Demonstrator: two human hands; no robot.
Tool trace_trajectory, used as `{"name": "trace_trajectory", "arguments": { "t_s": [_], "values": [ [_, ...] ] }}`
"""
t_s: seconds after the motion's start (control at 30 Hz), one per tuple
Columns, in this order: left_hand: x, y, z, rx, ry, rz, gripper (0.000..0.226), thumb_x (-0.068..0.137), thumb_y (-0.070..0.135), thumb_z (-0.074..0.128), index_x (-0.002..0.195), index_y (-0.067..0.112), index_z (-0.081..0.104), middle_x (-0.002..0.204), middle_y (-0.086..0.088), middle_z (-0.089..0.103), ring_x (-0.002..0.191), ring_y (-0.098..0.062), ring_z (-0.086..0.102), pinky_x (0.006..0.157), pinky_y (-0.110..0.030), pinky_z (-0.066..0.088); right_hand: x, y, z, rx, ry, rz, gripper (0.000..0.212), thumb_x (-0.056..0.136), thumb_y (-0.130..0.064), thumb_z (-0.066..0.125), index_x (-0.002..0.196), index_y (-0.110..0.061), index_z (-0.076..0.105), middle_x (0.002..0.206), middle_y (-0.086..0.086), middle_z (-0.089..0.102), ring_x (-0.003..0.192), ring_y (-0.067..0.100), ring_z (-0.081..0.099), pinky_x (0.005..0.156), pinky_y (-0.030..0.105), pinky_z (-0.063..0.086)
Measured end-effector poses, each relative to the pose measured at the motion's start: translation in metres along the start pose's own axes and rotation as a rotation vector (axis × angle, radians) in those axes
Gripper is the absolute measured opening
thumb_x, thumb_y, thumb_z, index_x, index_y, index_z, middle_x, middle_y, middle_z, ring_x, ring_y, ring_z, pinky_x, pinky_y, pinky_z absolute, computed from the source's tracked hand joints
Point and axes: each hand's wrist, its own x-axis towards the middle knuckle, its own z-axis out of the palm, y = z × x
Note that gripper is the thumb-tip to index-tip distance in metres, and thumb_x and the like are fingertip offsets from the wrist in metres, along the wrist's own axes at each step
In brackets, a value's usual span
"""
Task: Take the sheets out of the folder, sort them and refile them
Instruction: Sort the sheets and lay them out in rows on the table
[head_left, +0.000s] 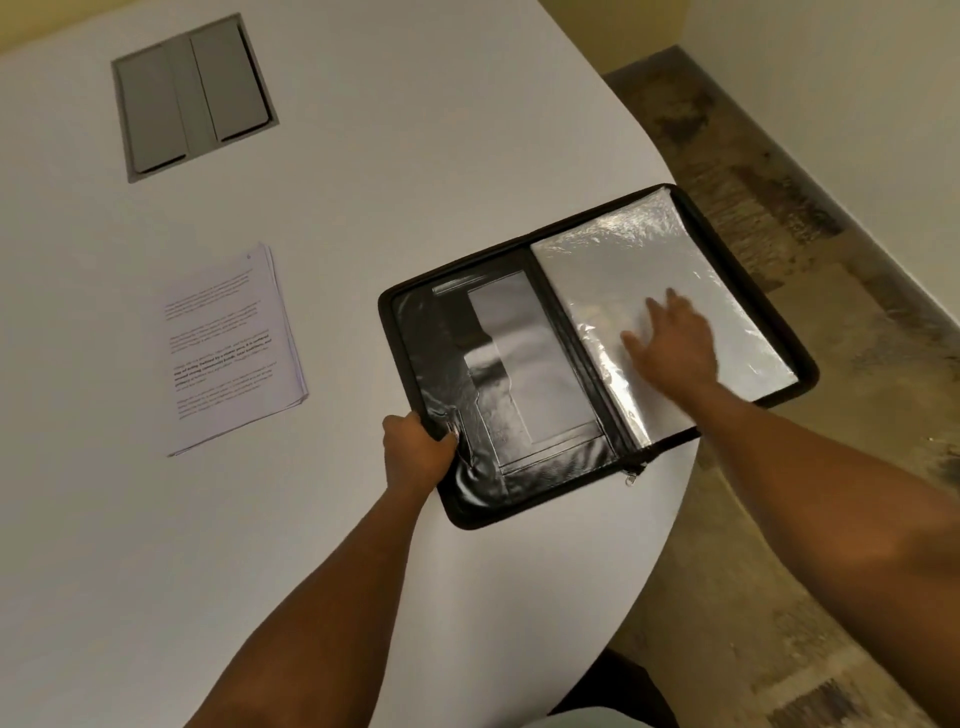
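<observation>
The black folder (519, 415) lies open at the right edge of the white worktop (363, 156), and the sheets (234, 353) sit in 1 stack well to its left. The left hand (415, 452) grips the folder's near left corner; the right hand (670, 343) rests flat, fingers spread, on the plastic sleeves (623, 270). Removal looks done; sorting the stack likely comes next, which calls for freeing both hands

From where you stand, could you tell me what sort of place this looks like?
Probably an office meeting room: a large curved white table with a grey recessed cable hatch, a stack of printed sheets and an open black zip folder.
</observation>
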Motion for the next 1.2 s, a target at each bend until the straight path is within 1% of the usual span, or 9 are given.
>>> {"name": "trace_trajectory", "arguments": {
  "t_s": [0.13,0.27,0.37,0.47,0.63,0.8,1.07,1.13,1.2],
  "values": [
    [-0.003,0.001,0.001,0.127,0.016,0.051,0.048,0.078,0.033,0.076,0.114,0.007,0.058,0.115,-0.012,0.045,0.100,-0.030,0.057,0.088,-0.035,0.050,-0.021,-0.044,0.028,0.021,-0.078,-0.203,0.069,0.094,-0.057,0.038,0.148,-0.014,0.036,0.158,0.016,0.025,0.143,0.034,0.027,0.115,0.045,0.025],
    [-0.005,-0.006,-0.012,0.066,0.007,0.090,0.046,0.082,0.038,0.072,0.117,0.010,0.058,0.116,-0.010,0.047,0.103,-0.028,0.058,0.085,-0.030,0.049,-0.041,-0.073,0.042,0.075,-0.057,-0.107,0.071,0.093,-0.054,0.038,0.147,-0.007,0.035,0.155,0.019,0.029,0.143,0.036,0.026,0.116,0.048,0.024],
    [-0.008,-0.019,-0.027,0.013,0.086,0.076,0.057,0.087,0.041,0.065,0.133,0.011,0.050,0.128,-0.007,0.049,0.116,-0.024,0.053,0.095,-0.031,0.045,-0.062,-0.112,0.037,0.129,0.069,-0.175,0.058,0.095,-0.044,0.046,0.135,-0.003,0.048,0.147,0.022,0.041,0.137,0.038,0.035,0.114,0.048,0.029],
    [-0.009,-0.040,-0.054,-0.111,0.241,0.043,0.048,0.089,0.035,0.065,0.129,0.013,0.054,0.123,-0.005,0.055,0.109,-0.020,0.058,0.088,-0.024,0.045,-0.085,-0.162,0.036,0.311,0.102,-0.307,0.039,0.091,-0.027,0.062,0.121,-0.003,0.058,0.128,0.018,0.057,0.121,0.034,0.049,0.104,0.043,0.040],
    [0.007,-0.092,-0.118,-0.217,0.499,-0.092,0.039,0.085,0.026,0.068,0.120,0.012,0.058,0.109,-0.006,0.059,0.099,-0.025,0.060,0.082,-0.033,0.050,-0.110,-0.243,0.051,0.598,-0.107,-0.275,0.029,0.094,-0.023,0.061,0.121,-0.011,0.060,0.115,0.004,0.062,0.106,0.020,0.057,0.087,0.025,0.042],
    [0.041,-0.137,-0.177,-0.349,0.639,-0.235,0.047,0.085,0.024,0.070,0.127,0.010,0.054,0.121,-0.012,0.055,0.112,-0.028,0.054,0.090,-0.039,0.048,-0.094,-0.329,0.063,0.852,-0.374,0.043,0.029,0.093,-0.028,0.061,0.118,-0.013,0.061,0.103,0.000,0.066,0.097,0.018,0.062,0.085,0.028,0.048],
    [0.114,-0.167,-0.225,-0.365,0.461,-0.340,0.071,0.087,0.034,0.067,0.146,0.009,0.036,0.148,-0.014,0.039,0.136,-0.033,0.036,0.110,-0.044,0.033,-0.045,-0.427,0.076,0.833,-0.439,0.177,0.043,0.096,-0.031,0.055,0.133,-0.011,0.052,0.129,0.003,0.057,0.118,0.021,0.052,0.089,0.026,0.038],
    [0.131,-0.170,-0.230,-0.338,0.408,-0.350,0.074,0.087,0.037,0.067,0.146,0.008,0.034,0.149,-0.014,0.038,0.136,-0.033,0.035,0.110,-0.043,0.031,-0.034,-0.441,0.082,0.799,-0.403,0.212,0.034,0.094,-0.027,0.056,0.123,-0.009,0.056,0.120,0.005,0.059,0.111,0.022,0.055,0.086,0.026,0.039],
    [0.145,-0.170,-0.233,-0.307,0.370,-0.375,0.074,0.086,0.039,0.067,0.145,0.007,0.035,0.146,-0.016,0.040,0.134,-0.034,0.037,0.108,-0.043,0.034,-0.022,-0.450,0.091,0.767,-0.386,0.240,0.013,0.092,-0.024,0.057,0.092,-0.011,0.057,0.091,0.002,0.058,0.090,0.021,0.054,0.074,0.026,0.041]
  ]
}}
